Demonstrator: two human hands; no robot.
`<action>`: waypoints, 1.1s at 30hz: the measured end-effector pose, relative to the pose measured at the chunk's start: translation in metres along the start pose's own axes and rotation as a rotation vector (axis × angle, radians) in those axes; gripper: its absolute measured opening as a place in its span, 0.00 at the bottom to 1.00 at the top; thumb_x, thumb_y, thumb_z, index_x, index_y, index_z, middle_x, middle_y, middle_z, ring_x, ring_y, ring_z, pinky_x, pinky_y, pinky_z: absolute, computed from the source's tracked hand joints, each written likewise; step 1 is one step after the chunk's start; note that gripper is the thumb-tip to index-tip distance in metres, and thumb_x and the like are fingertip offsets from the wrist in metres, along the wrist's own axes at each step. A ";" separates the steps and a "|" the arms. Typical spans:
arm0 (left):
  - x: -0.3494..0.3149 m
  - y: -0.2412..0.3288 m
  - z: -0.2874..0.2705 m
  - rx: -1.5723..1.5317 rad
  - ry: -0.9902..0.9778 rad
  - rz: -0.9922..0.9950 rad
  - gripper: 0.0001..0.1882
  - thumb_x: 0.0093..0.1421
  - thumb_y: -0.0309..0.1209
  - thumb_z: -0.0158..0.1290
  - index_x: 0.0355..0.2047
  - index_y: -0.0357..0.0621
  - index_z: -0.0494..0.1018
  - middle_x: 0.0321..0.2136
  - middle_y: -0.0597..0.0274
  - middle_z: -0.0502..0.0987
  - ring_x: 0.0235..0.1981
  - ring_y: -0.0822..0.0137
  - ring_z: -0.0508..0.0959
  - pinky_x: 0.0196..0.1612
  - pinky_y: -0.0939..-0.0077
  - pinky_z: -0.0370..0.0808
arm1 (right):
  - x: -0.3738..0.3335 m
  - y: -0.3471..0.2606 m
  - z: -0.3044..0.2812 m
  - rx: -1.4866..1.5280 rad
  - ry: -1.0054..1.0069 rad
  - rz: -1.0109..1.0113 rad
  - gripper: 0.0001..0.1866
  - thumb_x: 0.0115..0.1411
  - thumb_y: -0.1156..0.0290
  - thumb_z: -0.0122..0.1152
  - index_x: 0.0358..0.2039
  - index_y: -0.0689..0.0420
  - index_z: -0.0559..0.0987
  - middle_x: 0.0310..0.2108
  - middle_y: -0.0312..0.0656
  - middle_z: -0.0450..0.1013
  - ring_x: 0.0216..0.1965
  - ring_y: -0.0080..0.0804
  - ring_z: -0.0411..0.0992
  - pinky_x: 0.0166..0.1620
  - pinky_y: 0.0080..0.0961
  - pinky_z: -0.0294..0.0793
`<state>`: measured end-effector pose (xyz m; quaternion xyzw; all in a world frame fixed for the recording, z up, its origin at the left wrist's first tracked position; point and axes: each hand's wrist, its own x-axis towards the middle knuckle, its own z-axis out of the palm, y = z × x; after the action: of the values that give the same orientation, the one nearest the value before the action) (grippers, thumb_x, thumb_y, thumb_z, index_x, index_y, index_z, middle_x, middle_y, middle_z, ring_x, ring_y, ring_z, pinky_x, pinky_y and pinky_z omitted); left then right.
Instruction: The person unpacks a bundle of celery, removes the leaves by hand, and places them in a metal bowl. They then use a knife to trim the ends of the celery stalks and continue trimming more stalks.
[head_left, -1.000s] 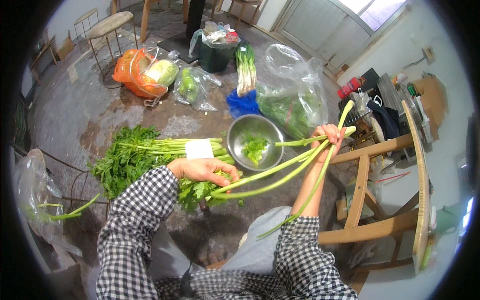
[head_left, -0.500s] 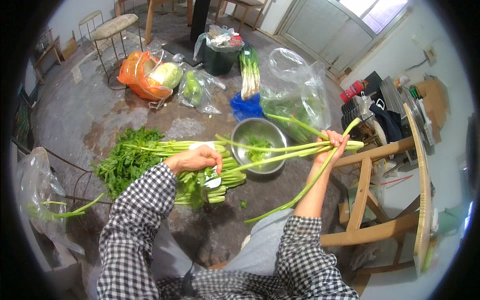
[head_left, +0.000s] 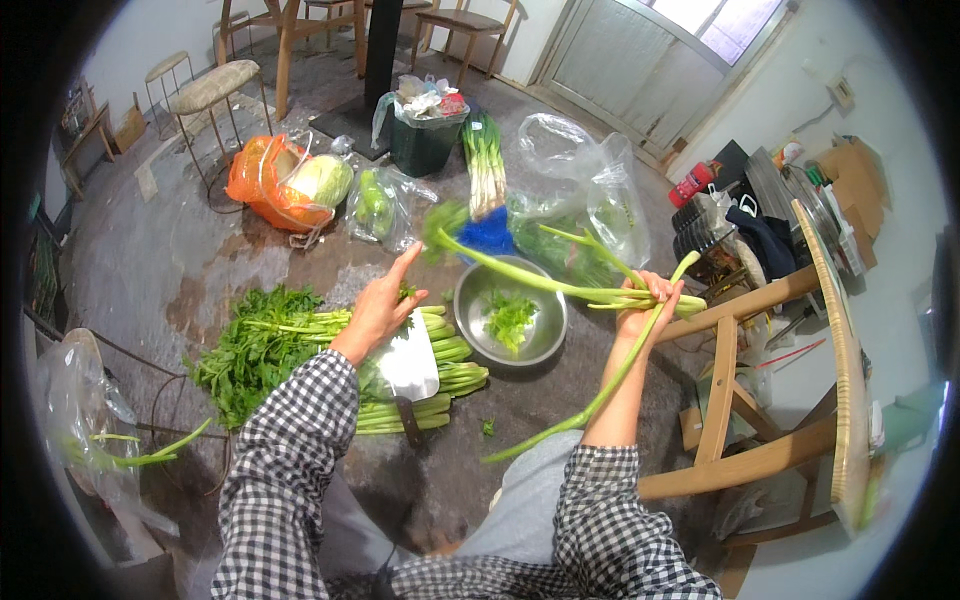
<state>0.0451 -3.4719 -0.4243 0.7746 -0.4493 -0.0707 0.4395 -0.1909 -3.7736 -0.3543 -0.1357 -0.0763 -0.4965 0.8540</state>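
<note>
My right hand (head_left: 648,303) is closed around a few long celery stalks (head_left: 530,278), their thick ends sticking out on its right. One held stalk reaches left over the metal bowl (head_left: 462,330), its leafy tip blurred. Another hangs down along my right forearm. My left hand (head_left: 376,312) is open above the celery pile, index finger and thumb apart, with a bit of green leaf beside them. Below it, a cleaver (head_left: 415,368) with a pale blade and dark handle lies on the bunched celery (head_left: 270,335). Torn green leaves (head_left: 510,318) lie in the bowl.
Beyond the bowl are spring onions (head_left: 485,165), a clear bag of greens (head_left: 585,235), a bagged green vegetable (head_left: 374,205), an orange bag (head_left: 265,185) with a cabbage, and a full bin (head_left: 425,145). A wooden chair (head_left: 722,390) stands close on my right.
My left hand has moved up and opened out, uncovering more of the cleaver. The leafy end of a held stalk has swung up above the bowl. My right hand keeps its grip.
</note>
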 end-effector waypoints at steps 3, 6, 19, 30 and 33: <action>0.002 -0.006 0.005 -0.041 0.068 0.082 0.26 0.62 0.35 0.54 0.60 0.52 0.60 0.28 0.45 0.75 0.27 0.48 0.75 0.31 0.57 0.70 | -0.003 0.006 0.001 0.063 -0.013 0.089 0.21 0.65 0.54 0.55 0.17 0.46 0.67 0.15 0.26 0.61 0.21 0.18 0.59 0.31 0.20 0.61; 0.002 -0.014 -0.003 -0.012 -0.097 0.006 0.12 0.64 0.34 0.51 0.46 0.44 0.70 0.27 0.46 0.75 0.26 0.50 0.75 0.30 0.59 0.70 | -0.004 0.003 -0.002 -0.176 0.062 -0.019 0.22 0.65 0.50 0.53 0.17 0.45 0.66 0.15 0.24 0.60 0.22 0.19 0.61 0.29 0.20 0.64; -0.018 -0.009 -0.015 0.450 -0.338 0.117 0.05 0.63 0.30 0.48 0.36 0.43 0.68 0.33 0.51 0.69 0.38 0.52 0.72 0.39 0.58 0.71 | 0.004 -0.006 -0.001 -0.469 0.305 -0.284 0.20 0.64 0.51 0.56 0.24 0.51 0.67 0.21 0.32 0.64 0.23 0.24 0.66 0.36 0.30 0.77; -0.001 -0.082 0.029 -0.445 -0.089 -0.151 0.10 0.67 0.33 0.40 0.31 0.49 0.69 0.28 0.71 0.70 0.29 0.75 0.70 0.35 0.77 0.67 | -0.009 -0.015 0.018 -0.509 0.301 -0.222 0.18 0.64 0.51 0.57 0.26 0.50 0.68 0.17 0.31 0.62 0.16 0.19 0.59 0.22 0.19 0.62; -0.005 -0.125 0.018 -0.767 0.251 -0.828 0.10 0.65 0.35 0.42 0.31 0.48 0.70 0.27 0.68 0.71 0.27 0.72 0.73 0.30 0.71 0.73 | -0.015 -0.035 0.041 -0.616 0.276 -0.416 0.18 0.64 0.53 0.58 0.25 0.51 0.68 0.16 0.31 0.60 0.14 0.19 0.58 0.19 0.19 0.60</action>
<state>0.1129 -3.4529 -0.5298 0.6737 0.0047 -0.3021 0.6744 -0.2285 -3.7647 -0.3136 -0.2990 0.1658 -0.6723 0.6567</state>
